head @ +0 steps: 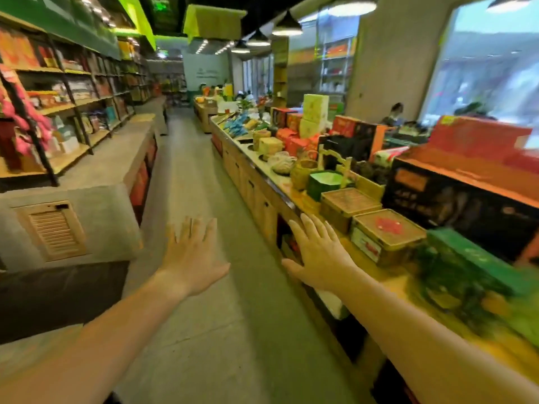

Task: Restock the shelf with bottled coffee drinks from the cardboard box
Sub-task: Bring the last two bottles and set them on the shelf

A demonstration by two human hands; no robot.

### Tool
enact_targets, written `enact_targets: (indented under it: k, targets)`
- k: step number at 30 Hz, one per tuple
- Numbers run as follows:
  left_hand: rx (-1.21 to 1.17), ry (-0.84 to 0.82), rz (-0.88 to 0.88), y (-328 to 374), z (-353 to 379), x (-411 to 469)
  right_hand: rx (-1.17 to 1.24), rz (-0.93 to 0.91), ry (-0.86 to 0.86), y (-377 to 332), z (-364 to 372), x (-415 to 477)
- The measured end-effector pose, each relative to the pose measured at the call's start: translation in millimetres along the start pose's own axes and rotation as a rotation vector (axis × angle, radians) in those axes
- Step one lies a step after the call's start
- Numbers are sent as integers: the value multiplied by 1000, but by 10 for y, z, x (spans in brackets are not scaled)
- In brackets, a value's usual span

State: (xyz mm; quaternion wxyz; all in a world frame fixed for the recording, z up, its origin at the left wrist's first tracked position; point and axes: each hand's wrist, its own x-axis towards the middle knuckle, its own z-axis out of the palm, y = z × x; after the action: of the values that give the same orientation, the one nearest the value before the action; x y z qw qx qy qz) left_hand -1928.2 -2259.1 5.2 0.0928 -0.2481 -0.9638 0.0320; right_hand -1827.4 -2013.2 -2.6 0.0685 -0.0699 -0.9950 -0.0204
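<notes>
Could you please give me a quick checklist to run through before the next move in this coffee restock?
1. Left hand free to grasp: ok, open, fingers spread, holding nothing.
2. Right hand free to grasp: ok, open and empty.
3. Cardboard box of coffee drinks located: not ok, none can be made out in view.
4. Aisle floor ahead clear for walking: ok, no obstacle visible.
5. Shelf needing bottles identified: cannot tell; the wall shelves are too blurred to read their stock.
6. Display counter clear of the right hand: cannot tell; the hand is near its edge.
</notes>
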Motion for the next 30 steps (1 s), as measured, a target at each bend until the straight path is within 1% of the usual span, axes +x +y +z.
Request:
enact_targets:
  k: [2,6,9,12,18,24,28,30]
  targets:
    - [-23,1,101,692,6,-14,3,122,-34,591,-54,-553]
    - [-84,8,318,1995,-119,-74,-35,294,21,1565,-152,-1611]
    - [-128,4,477,2930,-267,-182,-68,443,34,2128,-213,-2353]
    - [-140,46,620,3848,-389,-327,-62,600,22,2629,-266,-3044]
    - [-209,57,922,5690,-619,-652,-72,894,34,3518,-379,-4484]
    - [-298,63,1216,7640,-784,-1316,-123,1190,18,4333,-488,-5929]
    - [-324,142,1466,8657,-908,-1823,-136,1345,31,4723,-492,-6733]
    - [-295,172,1588,9079,-914,-2058,-127,1399,2,4878,-435,-7091]
